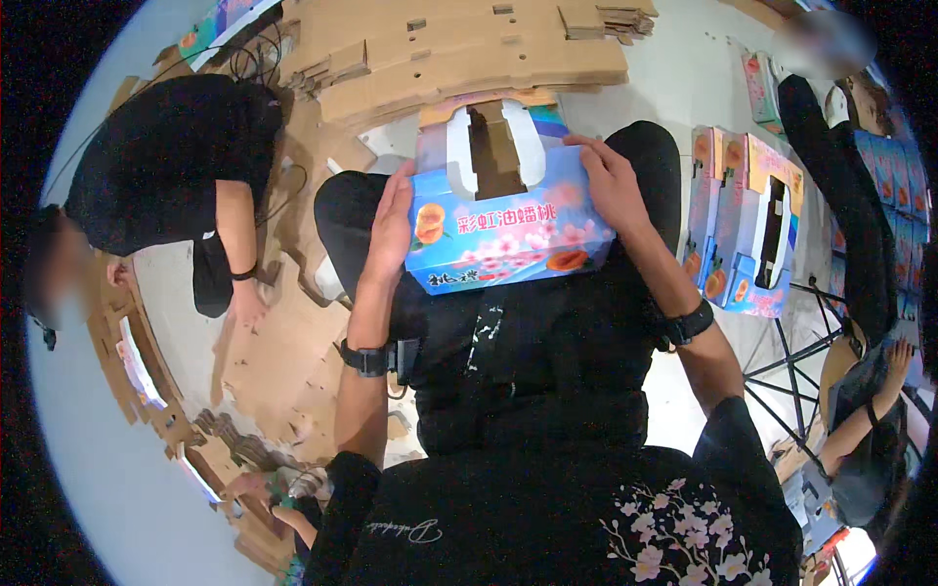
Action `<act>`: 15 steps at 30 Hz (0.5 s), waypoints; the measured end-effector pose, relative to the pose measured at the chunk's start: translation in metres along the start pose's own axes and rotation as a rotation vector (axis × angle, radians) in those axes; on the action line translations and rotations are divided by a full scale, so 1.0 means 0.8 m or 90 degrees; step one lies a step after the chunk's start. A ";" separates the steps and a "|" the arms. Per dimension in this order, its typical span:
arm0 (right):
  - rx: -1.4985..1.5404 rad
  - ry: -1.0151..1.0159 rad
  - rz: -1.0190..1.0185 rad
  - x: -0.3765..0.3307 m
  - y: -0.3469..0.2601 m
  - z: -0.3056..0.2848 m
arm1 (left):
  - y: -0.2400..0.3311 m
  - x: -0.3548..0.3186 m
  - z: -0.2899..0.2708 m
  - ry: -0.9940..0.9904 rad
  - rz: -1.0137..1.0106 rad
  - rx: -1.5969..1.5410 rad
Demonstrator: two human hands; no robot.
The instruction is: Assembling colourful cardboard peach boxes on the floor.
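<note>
A blue and pink cardboard carry box [523, 230], printed with blossoms and peaches, rests at my lap between my hands. Its white-edged handle panels stand up around a brown cardboard opening. My left hand [393, 220] presses against the box's left side, with the thumb side toward the top edge. On the opposite side, my right hand [612, 188] grips the upper right corner, fingers laid along the top. Both palms touch the box. The undersides of my fingers and the bottom of the box are hidden.
Flat brown cardboard [469, 59] is stacked just beyond the box. Similar printed boxes [747, 220] stand on the floor at right, near a black metal frame [796, 366]. A co-worker in black [176, 161] bends over loose cardboard [283, 356] at left; others are at right.
</note>
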State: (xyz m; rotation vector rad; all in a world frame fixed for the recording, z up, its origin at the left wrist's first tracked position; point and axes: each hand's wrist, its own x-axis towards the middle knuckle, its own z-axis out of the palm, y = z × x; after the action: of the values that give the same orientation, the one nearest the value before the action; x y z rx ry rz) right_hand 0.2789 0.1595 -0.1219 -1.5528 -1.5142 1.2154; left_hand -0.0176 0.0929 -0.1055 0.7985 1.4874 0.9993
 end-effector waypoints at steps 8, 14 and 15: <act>0.034 -0.014 0.023 -0.002 0.000 0.000 | 0.008 -0.001 0.005 -0.013 -0.009 -0.074; 0.064 -0.060 0.090 0.012 0.035 0.007 | -0.039 0.022 -0.002 0.011 -0.017 -0.096; 0.049 -0.077 0.084 0.016 0.042 0.009 | -0.048 0.026 -0.005 0.022 -0.029 -0.096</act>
State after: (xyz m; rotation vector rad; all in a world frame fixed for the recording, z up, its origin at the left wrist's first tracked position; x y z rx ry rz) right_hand 0.2843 0.1668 -0.1576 -1.5732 -1.4403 1.4482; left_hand -0.0233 0.0953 -0.1492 0.6402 1.4349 1.0807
